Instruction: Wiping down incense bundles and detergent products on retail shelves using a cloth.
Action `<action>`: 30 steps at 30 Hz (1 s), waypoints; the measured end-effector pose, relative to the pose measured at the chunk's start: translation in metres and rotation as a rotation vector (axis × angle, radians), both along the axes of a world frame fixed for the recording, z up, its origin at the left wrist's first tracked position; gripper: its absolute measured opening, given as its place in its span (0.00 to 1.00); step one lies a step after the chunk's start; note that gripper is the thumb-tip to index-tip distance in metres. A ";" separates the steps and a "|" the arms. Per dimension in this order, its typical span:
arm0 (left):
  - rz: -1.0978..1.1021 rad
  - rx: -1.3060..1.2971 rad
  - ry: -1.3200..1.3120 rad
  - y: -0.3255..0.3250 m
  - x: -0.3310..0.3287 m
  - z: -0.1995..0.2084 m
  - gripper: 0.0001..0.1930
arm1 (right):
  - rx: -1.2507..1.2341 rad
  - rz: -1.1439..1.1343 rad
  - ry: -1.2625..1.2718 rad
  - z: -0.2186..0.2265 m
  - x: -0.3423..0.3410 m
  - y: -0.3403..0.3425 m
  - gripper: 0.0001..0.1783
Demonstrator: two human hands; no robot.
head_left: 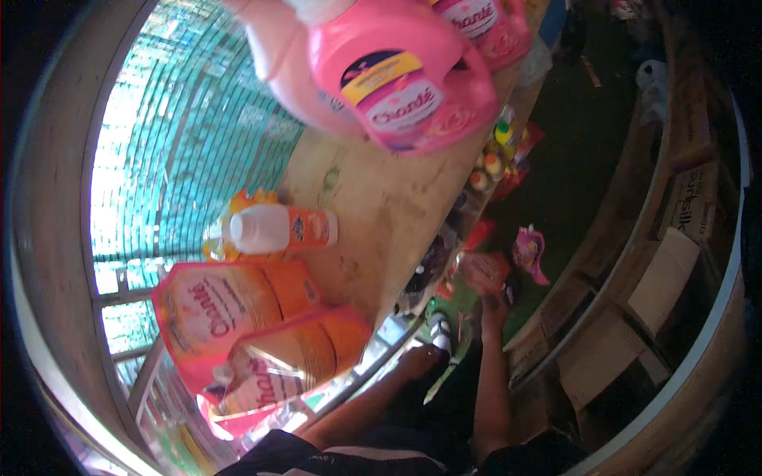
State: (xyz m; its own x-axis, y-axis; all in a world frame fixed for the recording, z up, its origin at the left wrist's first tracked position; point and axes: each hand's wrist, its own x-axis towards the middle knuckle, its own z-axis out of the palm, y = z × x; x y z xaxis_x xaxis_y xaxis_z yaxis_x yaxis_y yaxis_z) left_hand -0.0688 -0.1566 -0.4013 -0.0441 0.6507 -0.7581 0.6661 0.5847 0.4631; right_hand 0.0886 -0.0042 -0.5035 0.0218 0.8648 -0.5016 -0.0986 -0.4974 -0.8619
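Gripping an orange pouch point(481, 270), the right hand point(493, 302) holds it just right of the wooden shelf point(381, 198). Lower and apart, the left hand point(425, 362) sits at a white bottle point(440, 327), its grip too dark to tell.
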 end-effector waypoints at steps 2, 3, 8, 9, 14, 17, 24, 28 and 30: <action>0.058 0.068 -0.061 -0.015 -0.010 0.010 0.18 | 0.072 0.031 -0.026 0.072 -0.017 0.019 0.13; 0.061 0.121 -0.104 -0.021 -0.012 0.015 0.17 | 0.130 -0.003 0.002 0.102 -0.021 0.022 0.12; 0.036 0.118 -0.093 -0.058 -0.029 0.041 0.16 | 0.320 0.283 0.222 0.208 -0.040 0.016 0.14; 0.072 0.119 -0.083 -0.064 -0.029 0.051 0.17 | 0.306 0.384 0.272 0.237 -0.043 0.015 0.16; 0.222 0.171 -0.191 -0.095 -0.049 0.122 0.23 | 0.833 0.681 0.352 0.349 -0.090 0.002 0.29; 0.270 0.259 -0.178 -0.079 -0.053 0.130 0.23 | 0.990 0.659 0.381 0.396 -0.122 -0.003 0.35; 0.399 0.422 -0.141 -0.062 -0.058 0.156 0.24 | 1.214 0.540 0.281 0.442 -0.126 -0.052 0.33; 0.486 0.505 -0.113 -0.054 -0.054 0.171 0.25 | 1.266 0.592 0.181 0.454 -0.126 -0.096 0.41; 0.541 0.552 -0.083 -0.052 -0.057 0.178 0.25 | 1.248 1.252 0.139 0.465 -0.124 -0.092 0.41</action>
State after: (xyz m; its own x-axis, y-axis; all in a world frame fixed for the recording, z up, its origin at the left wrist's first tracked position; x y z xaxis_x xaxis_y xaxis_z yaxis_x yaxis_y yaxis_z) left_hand -0.1254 -0.2084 -0.2230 -0.4204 0.8389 -0.3457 0.3035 0.4891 0.8177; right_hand -0.0354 -0.0962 -0.0390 -0.8701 0.1613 0.4657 -0.3086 0.5585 -0.7699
